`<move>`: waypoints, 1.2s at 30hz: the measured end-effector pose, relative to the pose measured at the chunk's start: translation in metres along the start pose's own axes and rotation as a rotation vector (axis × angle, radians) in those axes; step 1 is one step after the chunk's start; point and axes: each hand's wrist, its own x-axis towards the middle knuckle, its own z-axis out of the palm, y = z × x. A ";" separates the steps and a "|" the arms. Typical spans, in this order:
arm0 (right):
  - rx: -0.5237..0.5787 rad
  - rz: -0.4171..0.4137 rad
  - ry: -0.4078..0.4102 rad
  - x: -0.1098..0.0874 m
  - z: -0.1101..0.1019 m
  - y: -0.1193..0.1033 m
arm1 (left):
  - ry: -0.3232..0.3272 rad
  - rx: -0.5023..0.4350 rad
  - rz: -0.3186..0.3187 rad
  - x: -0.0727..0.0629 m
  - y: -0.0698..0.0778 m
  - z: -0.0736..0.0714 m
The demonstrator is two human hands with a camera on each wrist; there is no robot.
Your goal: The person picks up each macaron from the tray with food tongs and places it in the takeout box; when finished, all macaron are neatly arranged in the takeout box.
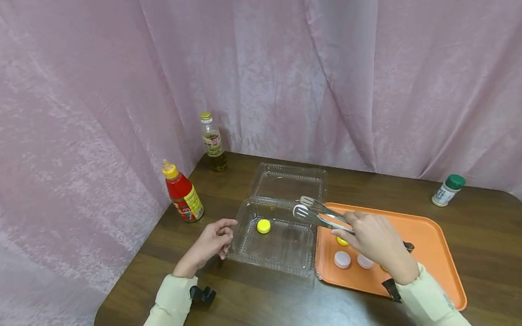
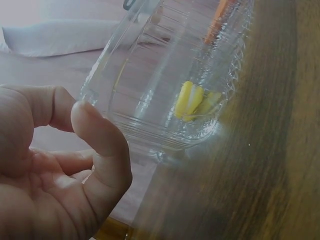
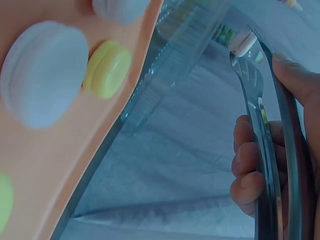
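My right hand [image 1: 376, 239] grips metal tongs [image 1: 318, 215] above the border between the clear plastic container [image 1: 281, 268] and the orange tray [image 1: 436, 256]. A pale macaron [image 3: 244, 43] is held at the tongs' tips. At the container's left edge, my left hand [image 1: 212, 243] pinches the rim between thumb and finger, as the left wrist view shows. One yellow macaron [image 1: 263, 226] lies inside the container, towards its left. On the tray, under my right arm, are white macarons [image 1: 342, 259] and a yellow macaron [image 3: 107, 70]; others are partly hidden by the forearm.
Behind the container's base, its hinged lid [image 1: 291, 183] lies open. A red sauce bottle [image 1: 183, 193] and an oil bottle [image 1: 214, 144] stand to the left. The green-capped shaker [image 1: 448, 190] is at the back right. Pink curtain [image 1: 267, 72] hangs along the table's [image 1: 277, 315] far side.
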 end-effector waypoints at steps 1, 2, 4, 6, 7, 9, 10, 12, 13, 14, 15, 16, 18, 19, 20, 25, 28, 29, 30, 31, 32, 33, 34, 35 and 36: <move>0.002 -0.010 0.002 0.002 0.002 -0.002 | 0.002 0.000 -0.001 0.000 0.000 -0.001; 0.006 -0.016 0.000 0.003 0.004 -0.003 | 0.005 -0.001 -0.002 0.000 -0.001 -0.001; 0.000 -0.032 0.001 0.006 0.008 -0.006 | 0.009 -0.003 -0.004 -0.001 -0.002 -0.001; -0.007 -0.047 0.000 0.007 0.013 -0.008 | 0.010 -0.007 -0.002 -0.001 -0.002 -0.001; -0.008 -0.055 -0.003 0.008 0.015 -0.009 | 0.012 -0.012 -0.003 -0.001 -0.002 -0.001; -0.010 -0.065 -0.013 0.010 0.020 -0.012 | 0.013 -0.020 0.001 -0.002 -0.003 0.001; -0.008 -0.071 -0.019 0.011 0.022 -0.013 | 0.013 -0.025 0.001 -0.002 -0.003 0.001; -0.004 -0.084 -0.028 0.013 0.025 -0.015 | 0.014 -0.032 0.001 -0.002 -0.004 0.002; -0.003 -0.093 -0.029 0.015 0.026 -0.017 | 0.013 -0.034 0.003 -0.002 -0.004 0.002; -0.005 -0.101 -0.028 0.016 0.028 -0.017 | 0.012 -0.034 0.003 -0.002 -0.005 0.002; -0.007 -0.111 -0.025 0.017 0.029 -0.018 | 0.011 -0.033 0.003 -0.002 -0.005 0.003; -0.016 -0.119 -0.024 0.018 0.030 -0.019 | 0.010 -0.033 0.003 -0.002 -0.005 0.002; -0.030 -0.134 -0.026 0.020 0.032 -0.019 | 0.010 -0.028 0.000 -0.002 -0.005 0.002; -0.034 -0.140 -0.032 0.022 0.033 -0.019 | 0.010 -0.025 -0.001 -0.001 -0.006 0.002; -0.042 -0.145 -0.040 0.023 0.034 -0.020 | 0.010 -0.023 -0.002 -0.001 -0.005 0.001; -0.053 -0.169 -0.099 0.032 0.035 -0.022 | 0.013 -0.008 0.008 0.000 -0.004 0.001; -0.081 -0.189 -0.123 0.037 0.036 -0.024 | 0.011 -0.001 0.014 0.000 -0.002 0.001; -0.093 -0.194 -0.129 0.039 0.036 -0.025 | 0.010 0.001 0.014 0.000 -0.002 0.001; -0.098 -0.196 -0.133 0.040 0.037 -0.025 | 0.009 0.004 0.011 0.000 -0.002 0.001; -0.103 -0.198 -0.136 0.041 0.037 -0.026 | 0.009 0.007 0.010 0.000 -0.001 0.001; -0.107 -0.201 -0.139 0.041 0.038 -0.027 | 0.008 0.009 0.007 0.000 -0.001 0.001; -0.110 -0.203 -0.141 0.042 0.038 -0.027 | 0.009 0.012 0.004 0.000 -0.001 0.001; -0.113 -0.205 -0.144 0.042 0.039 -0.028 | 0.009 0.014 0.004 0.000 -0.001 0.000; -0.111 -0.206 -0.146 0.043 0.039 -0.028 | 0.009 0.016 0.003 0.000 -0.001 0.000; -0.108 -0.207 -0.148 0.043 0.040 -0.028 | 0.008 0.019 0.004 0.000 -0.001 -0.001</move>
